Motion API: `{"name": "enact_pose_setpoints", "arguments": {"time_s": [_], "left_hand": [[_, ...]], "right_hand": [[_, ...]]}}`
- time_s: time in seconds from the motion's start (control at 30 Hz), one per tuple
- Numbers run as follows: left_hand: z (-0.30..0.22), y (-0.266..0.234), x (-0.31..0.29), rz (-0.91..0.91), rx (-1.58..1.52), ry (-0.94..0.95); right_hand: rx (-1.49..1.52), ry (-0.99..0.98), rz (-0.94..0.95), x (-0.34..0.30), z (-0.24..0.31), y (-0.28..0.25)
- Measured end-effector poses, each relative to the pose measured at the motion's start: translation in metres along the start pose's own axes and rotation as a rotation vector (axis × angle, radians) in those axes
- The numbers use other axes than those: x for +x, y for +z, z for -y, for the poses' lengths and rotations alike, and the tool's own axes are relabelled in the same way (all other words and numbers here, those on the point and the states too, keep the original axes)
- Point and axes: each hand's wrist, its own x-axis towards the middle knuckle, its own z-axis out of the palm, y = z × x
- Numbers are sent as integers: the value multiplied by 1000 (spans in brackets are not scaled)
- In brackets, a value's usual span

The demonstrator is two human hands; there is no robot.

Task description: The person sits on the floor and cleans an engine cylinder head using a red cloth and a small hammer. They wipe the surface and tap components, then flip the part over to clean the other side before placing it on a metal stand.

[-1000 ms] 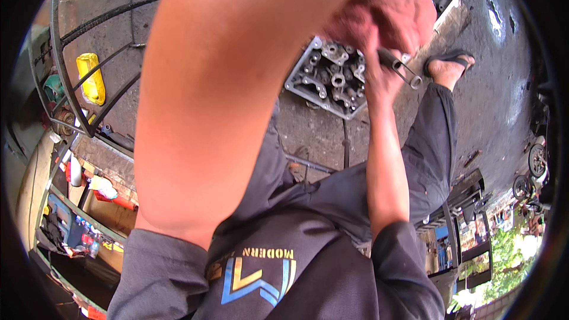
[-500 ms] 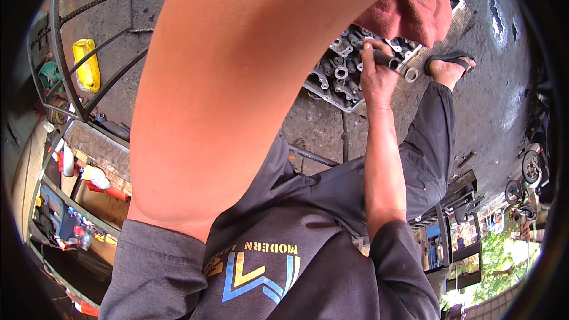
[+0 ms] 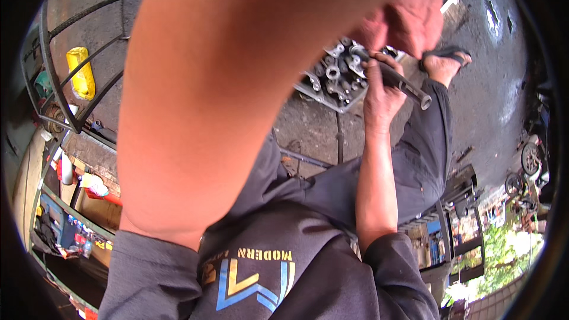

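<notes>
Right hand (image 3: 379, 92): closed around the dark handle of a metal wrench-like tool (image 3: 396, 80), upper right of centre in the frame; fingers wrapped, forearm rising from the lower edge.
Left hand (image 3: 409, 21): near the top edge, right of centre, blurred and very close to the lens; curled over the head end of the tool, though whether gripping it or only pressing on it cannot be told.
Left forearm: huge in the foreground, filling the middle and upper left, hiding much of the ground behind.
Tool: long, stiff steel bar, slanting from the engine part down to the right, free end showing as a round tip past the right hand; likely rather heavy for its size, rigid, possibly greasy and so slippery; best held far out on the handle, as now, with the second hand steadying the head.
Engine part (image 3: 332, 77): grey cast-metal cylinder head with round ports and studs, lying on the ground just below the left hand, upper centre; judged heavy, hard, with sharp edges, unlikely to shift; liftable only by its outer walls with both hands.
Ground (image 3: 308, 124): dark, stained concrete.
Foot in a sandal (image 3: 444, 62): right of the tool, upper right.
Dark trousers and grey shirt with a coloured emblem: lower centre.
Yellow container (image 3: 80, 74): upper left, behind a curved black metal frame (image 3: 59, 95).
Shelves with cluttered small goods: lower left.
Wheeled parts and greenery: far right and lower right edge.
</notes>
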Motion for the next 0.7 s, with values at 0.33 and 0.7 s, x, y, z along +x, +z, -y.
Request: {"name": "enact_pose_setpoints", "arguments": {"time_s": [0.33, 0.7], "left_hand": [[-8, 1, -4, 12, 8, -11], [-8, 2, -5, 28, 13, -37]], "right_hand": [[83, -243, -143, 1, 19, -46], [61, -100, -115, 27, -12, -23]]}}
